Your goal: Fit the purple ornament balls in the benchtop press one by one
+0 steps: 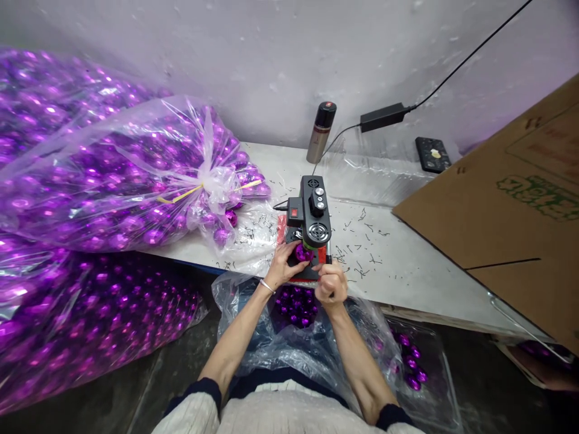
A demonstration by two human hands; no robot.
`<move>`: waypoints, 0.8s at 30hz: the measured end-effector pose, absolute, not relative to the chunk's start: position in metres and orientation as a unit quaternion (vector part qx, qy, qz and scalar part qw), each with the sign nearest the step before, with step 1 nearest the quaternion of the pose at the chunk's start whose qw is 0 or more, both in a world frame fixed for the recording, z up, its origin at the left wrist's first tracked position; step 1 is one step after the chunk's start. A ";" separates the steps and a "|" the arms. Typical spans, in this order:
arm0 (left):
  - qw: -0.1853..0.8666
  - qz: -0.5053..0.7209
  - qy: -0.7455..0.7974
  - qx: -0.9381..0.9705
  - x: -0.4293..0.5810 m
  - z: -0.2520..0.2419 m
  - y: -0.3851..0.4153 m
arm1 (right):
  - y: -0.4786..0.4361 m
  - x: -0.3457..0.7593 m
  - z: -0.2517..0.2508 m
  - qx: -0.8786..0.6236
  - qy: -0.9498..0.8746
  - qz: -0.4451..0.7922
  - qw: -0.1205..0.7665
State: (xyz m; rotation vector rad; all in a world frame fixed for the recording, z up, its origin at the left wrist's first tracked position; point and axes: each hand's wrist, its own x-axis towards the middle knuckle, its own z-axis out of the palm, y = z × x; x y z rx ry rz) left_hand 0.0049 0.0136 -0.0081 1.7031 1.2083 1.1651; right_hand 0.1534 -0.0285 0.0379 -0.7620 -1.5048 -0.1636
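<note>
A small black bench drill press stands on the white table over a red base. Under its head, my left hand grips a shiny purple ball between thumb and fingers. My right hand is wrapped round the black grip of the machine's lever, on its right side. More purple balls lie in a clear plastic bag just below the table edge, between my forearms. Whatever contact the ball has with the machine's tool is hidden by the head.
Large clear bags of purple balls fill the left side. A spray can, a power adapter and a dark phone-like object are at the back. A cardboard box stands right; dark shavings litter the table.
</note>
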 end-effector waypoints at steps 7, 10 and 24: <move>0.361 0.465 0.446 0.674 0.004 -0.008 0.013 | -0.032 0.152 0.103 -0.418 -0.616 -0.030 0.667; 0.328 0.474 0.426 0.697 -0.003 -0.012 -0.007 | -0.033 0.152 0.121 -0.430 -0.610 -0.005 0.666; 0.020 0.364 0.557 0.746 -0.062 0.006 -0.007 | -0.035 0.160 0.094 -0.407 -0.639 -0.028 0.652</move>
